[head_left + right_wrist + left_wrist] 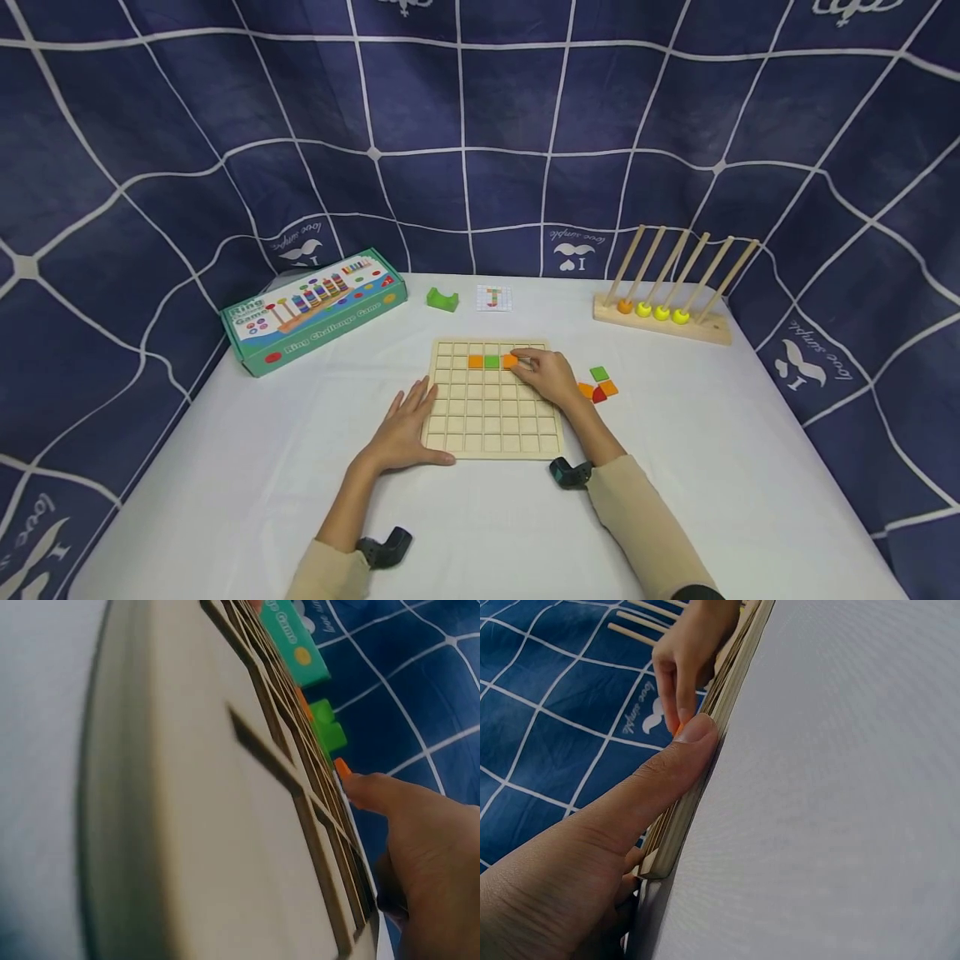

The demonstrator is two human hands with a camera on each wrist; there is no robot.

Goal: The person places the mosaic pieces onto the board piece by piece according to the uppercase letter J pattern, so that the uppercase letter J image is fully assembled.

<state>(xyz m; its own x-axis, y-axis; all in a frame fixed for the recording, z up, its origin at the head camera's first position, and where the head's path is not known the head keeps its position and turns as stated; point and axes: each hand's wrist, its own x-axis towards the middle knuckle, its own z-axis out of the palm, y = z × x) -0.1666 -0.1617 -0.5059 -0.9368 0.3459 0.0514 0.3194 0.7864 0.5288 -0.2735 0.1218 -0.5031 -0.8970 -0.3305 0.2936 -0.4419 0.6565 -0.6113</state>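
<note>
A wooden grid board (pixel 495 417) lies flat on the white table. In its second row from the back, an orange square tile (pixel 476 362) and a green square tile (pixel 491 362) sit side by side. My right hand (pixel 546 375) pinches another orange tile (pixel 510 361) between thumb and fingers, just right of the green one; its orange edge (pixel 343 768) shows at the fingertips in the right wrist view. At the board's near left corner rests my left hand (pixel 405 429), its fingers stretched along the left side and the thumb (pixel 679 754) against the near edge.
Right of the board lie loose tiles: green (pixel 599 374), orange (pixel 608 387) and red (pixel 598 395). Behind it are a green curved block (pixel 442 300) and a pattern card (pixel 494 298). A game box (pixel 315 312) stands back left, a peg rack (pixel 663 322) with beads back right.
</note>
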